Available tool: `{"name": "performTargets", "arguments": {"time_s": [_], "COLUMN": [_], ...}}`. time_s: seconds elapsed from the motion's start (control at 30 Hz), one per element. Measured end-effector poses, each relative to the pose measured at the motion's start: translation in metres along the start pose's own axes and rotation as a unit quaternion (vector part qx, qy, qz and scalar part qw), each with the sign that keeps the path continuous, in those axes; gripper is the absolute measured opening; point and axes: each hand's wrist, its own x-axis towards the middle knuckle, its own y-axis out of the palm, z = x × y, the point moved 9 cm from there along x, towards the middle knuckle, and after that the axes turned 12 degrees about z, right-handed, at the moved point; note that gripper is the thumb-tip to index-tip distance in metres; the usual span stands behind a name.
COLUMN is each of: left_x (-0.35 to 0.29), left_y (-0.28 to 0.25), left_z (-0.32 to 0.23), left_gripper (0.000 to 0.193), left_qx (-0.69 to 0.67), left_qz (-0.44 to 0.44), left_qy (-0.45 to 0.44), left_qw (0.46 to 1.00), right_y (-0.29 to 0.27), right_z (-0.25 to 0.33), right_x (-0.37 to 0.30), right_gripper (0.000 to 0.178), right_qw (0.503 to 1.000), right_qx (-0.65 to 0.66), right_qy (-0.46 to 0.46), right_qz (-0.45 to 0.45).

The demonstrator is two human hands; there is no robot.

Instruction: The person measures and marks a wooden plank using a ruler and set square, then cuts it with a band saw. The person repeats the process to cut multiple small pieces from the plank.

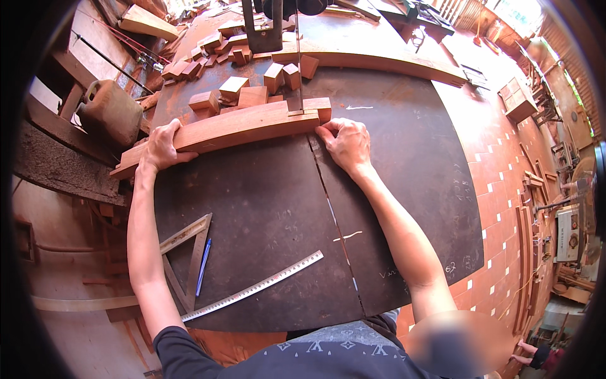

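Note:
A long reddish wooden beam (240,129) lies across the dark saw table (252,208), its right end against the thin upright bandsaw blade (299,69). A slit shows in the beam's top where the blade meets it. My left hand (162,148) grips the beam near its left end, thumb stretched along the near side. At the right end my right hand (347,142) is curled, its thumb and fingertips against the beam's near corner just right of the blade. The fingers' far side is partly hidden.
Several wooden blocks (252,96) lie behind the beam, with a longer plank (379,62) farther back. Nearer me are a set square (197,252), a blue pen (203,266) and a white ruler (265,283). A brown canister (112,112) stands left of the table.

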Motion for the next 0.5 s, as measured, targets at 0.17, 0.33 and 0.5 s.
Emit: {"name": "performTargets", "arguments": {"time_s": [0.17,0.33,0.5], "left_x": [0.000,-0.026,-0.057], "left_y": [-0.002,-0.002,0.001], "left_z": [-0.001,-0.009,-0.023], "left_gripper": [0.069,0.068,0.069], "left_qx": [0.014,0.003,0.018], "left_qz": [-0.015,-0.003,-0.005], "left_qy": [0.024,0.027,0.030], "left_qw": [0.999,1.000,0.999], "right_y": [-0.003,-0.011,-0.034], "right_z": [0.000,0.005,0.003], "right_x": [-0.003,-0.033,-0.072], "right_gripper": [0.022,0.030,0.024], "right_qw": [1.000,0.995,0.990], "right_qx": [-0.002,0.006,0.054], "right_qy": [-0.026,-0.068,-0.123], "right_qz": [0.007,0.068,0.028]}}
